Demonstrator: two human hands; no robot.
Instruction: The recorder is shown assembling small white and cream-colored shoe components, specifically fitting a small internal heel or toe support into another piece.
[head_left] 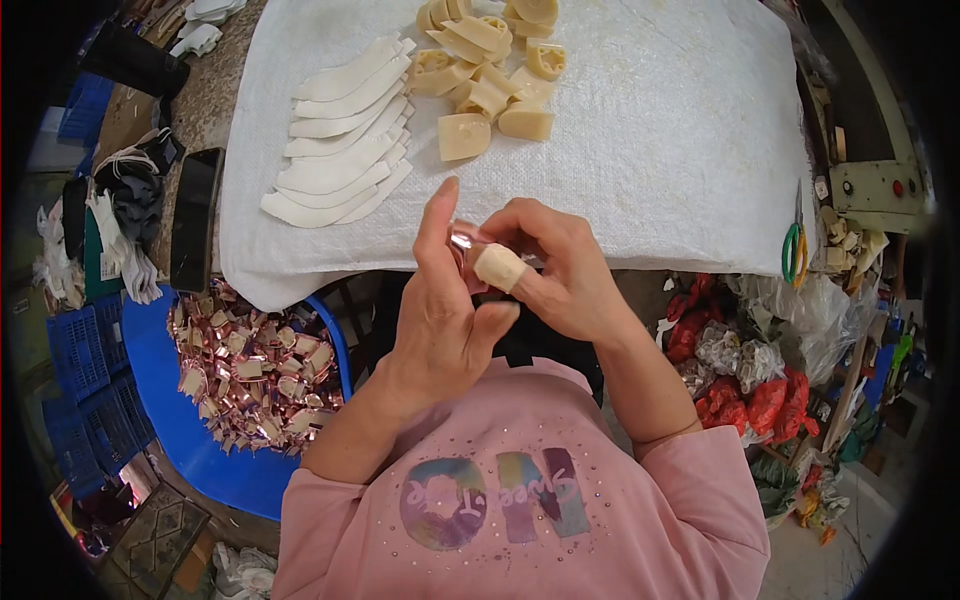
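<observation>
In front of my chest, at the near edge of the cloth-covered table, both hands meet around a small shiny rose-pink shoe heel point(466, 236). My left hand point(437, 300) supports it, with the index finger stretched up and the thumb apart; its other fingers are mostly hidden behind the piece. My right hand point(560, 262) curls its fingers over the other side, and a beige wrap point(500, 267) covers its thumb tip. Ahead lie several bare beige heels point(465, 137) in a loose heap. Left of them, white curved strips point(340, 175) overlap in a fanned row.
A blue tub point(160, 400) full of shiny pink heels point(255, 370) stands at the lower left. A dark phone point(196, 220) lies beside the white cloth point(670, 130). Green-and-orange-handled scissors point(795, 250) hang at the right edge, above plastic bags and red scraps point(770, 405).
</observation>
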